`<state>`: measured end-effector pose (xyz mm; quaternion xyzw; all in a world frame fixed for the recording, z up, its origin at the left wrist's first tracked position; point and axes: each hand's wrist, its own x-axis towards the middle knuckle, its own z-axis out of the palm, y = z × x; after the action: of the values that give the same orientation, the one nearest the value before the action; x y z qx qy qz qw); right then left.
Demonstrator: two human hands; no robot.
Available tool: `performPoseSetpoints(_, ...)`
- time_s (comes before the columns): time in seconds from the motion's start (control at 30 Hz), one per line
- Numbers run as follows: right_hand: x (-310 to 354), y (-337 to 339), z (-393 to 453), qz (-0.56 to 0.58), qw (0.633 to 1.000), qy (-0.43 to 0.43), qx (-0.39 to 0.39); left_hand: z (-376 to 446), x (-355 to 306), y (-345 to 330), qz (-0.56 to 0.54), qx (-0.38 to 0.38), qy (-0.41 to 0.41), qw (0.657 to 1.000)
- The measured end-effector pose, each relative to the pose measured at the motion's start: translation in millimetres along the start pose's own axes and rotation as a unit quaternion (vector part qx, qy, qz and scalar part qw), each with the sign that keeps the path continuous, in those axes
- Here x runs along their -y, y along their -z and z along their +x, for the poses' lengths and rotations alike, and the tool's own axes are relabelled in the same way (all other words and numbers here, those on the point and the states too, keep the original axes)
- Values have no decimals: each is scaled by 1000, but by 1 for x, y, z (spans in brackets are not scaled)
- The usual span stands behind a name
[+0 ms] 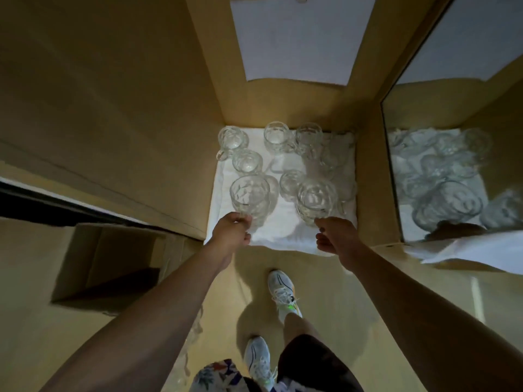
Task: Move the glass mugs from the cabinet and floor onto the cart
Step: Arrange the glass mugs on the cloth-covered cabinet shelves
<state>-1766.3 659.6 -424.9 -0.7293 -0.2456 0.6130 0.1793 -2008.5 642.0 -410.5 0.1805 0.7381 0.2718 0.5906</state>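
Glass mugs (249,196) in both hands (232,229)

Clear dimpled glass mugs (271,137) are standing on a white cloth (271,233) lying on the wooden cabinet floor (368,193); the left hand (230,229) is gripping the near-left glass mug (250,196), the right hand (334,234) the near-right glass mug (317,200); a mirrored panel (441,165) is standing to the right; an open cardboard box (113,264) is lying to the left; two white sneakers (283,290) are standing before the cabinet.
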Motion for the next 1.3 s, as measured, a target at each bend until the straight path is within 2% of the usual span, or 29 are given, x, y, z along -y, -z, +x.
performPoseSetpoints(0.13,15,-1,-39,58,998,-10,7,-34,-15,9,1,8,-36,999)
performPoseSetpoints(0.5,28,20,-176,111,989,97,11,-157,-48,32,-12,32,-147,988)
performPoseSetpoints(0.7,18,40,-236,148,978,143,37,-213,-55,34,-38,40,-164,985)
performPoseSetpoints(0.93,8,69,-293,108,979,172,11,-274,-50,30,-73,39,-204,976)
performPoseSetpoints(1.17,-14,115,-348,76,971,225,17,-340,-31,7,-88,15,-248,965)
performPoseSetpoints(1.3,-34,156,-378,46,971,236,1,-377,-11,-21,-117,18,-234,965)
